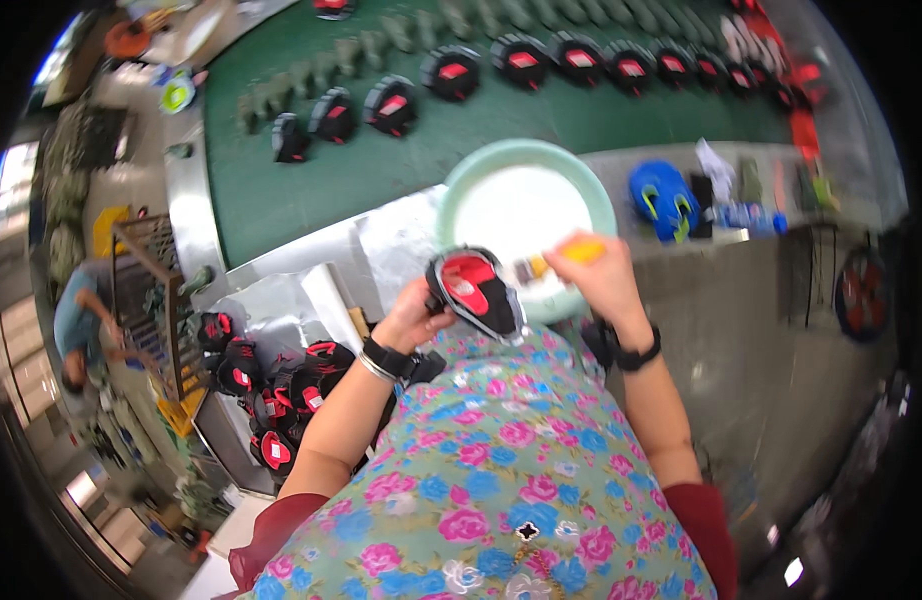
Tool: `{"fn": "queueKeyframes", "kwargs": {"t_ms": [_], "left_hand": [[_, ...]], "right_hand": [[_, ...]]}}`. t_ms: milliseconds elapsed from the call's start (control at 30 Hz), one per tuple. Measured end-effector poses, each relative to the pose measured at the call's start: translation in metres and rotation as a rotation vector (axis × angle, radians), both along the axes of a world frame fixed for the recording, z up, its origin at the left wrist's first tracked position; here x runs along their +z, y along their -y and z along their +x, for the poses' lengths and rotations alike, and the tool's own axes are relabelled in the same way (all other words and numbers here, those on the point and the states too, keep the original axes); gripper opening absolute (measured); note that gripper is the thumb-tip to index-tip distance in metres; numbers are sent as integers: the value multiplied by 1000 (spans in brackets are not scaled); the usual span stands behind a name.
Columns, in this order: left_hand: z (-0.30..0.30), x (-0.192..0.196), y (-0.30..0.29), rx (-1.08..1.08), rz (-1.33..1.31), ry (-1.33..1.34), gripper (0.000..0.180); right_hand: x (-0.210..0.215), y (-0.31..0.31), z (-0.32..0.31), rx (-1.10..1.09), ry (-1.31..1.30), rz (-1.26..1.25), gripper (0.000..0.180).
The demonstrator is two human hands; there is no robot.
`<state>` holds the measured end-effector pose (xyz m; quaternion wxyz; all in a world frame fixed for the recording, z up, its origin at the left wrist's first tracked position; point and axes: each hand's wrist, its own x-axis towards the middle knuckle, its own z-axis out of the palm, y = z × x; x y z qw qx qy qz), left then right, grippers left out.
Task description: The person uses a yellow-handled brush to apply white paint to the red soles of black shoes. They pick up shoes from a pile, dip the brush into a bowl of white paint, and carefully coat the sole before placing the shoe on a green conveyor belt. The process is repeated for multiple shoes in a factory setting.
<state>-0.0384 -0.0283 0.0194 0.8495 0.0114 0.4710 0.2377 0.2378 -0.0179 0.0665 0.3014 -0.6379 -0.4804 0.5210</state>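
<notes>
My left hand (414,318) grips a black shoe upper (500,303) with a red lining, its opening tilted up toward me. In my right hand (606,280) is a brush (579,250) with a yellow handle; its bristle end is close beside the upper's right edge, and I cannot tell whether they touch. Just beyond both hands stands a pale green basin (461,190) with white contents, partly covered by the upper and the brush.
Black and red uppers (451,72) stand in a row on the green conveyor belt (271,205), with grey-green foot forms behind. More uppers (273,450) are piled at left. Blue shoes (664,200) lie right of the basin. Another person (78,315) bends at far left.
</notes>
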Motion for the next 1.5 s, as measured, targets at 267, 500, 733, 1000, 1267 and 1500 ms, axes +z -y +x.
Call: {"fn": "queueKeyframes", "kwargs": {"t_ms": [267, 500, 733, 1000, 1267, 1500], "left_hand": [[-192, -91, -37, 717, 423, -265, 47], [-324, -199, -178, 1031, 626, -606, 63], [-338, -186, -157, 579, 375, -358, 78], [-407, -105, 149, -267, 37, -1893, 37], [-428, -97, 165, 31, -344, -2187, 53], [-425, -73, 91, 1, 313, -1763, 29]], "right_hand": [[27, -36, -31, -251, -149, -54, 11], [8, -46, -76, -188, 18, -174, 12], [10, -67, -113, -134, 195, -146, 14], [5, -100, -163, 47, 84, -6, 40], [15, -85, -188, 154, 144, -79, 42], [32, -77, -182, 363, 278, 150, 13]]}}
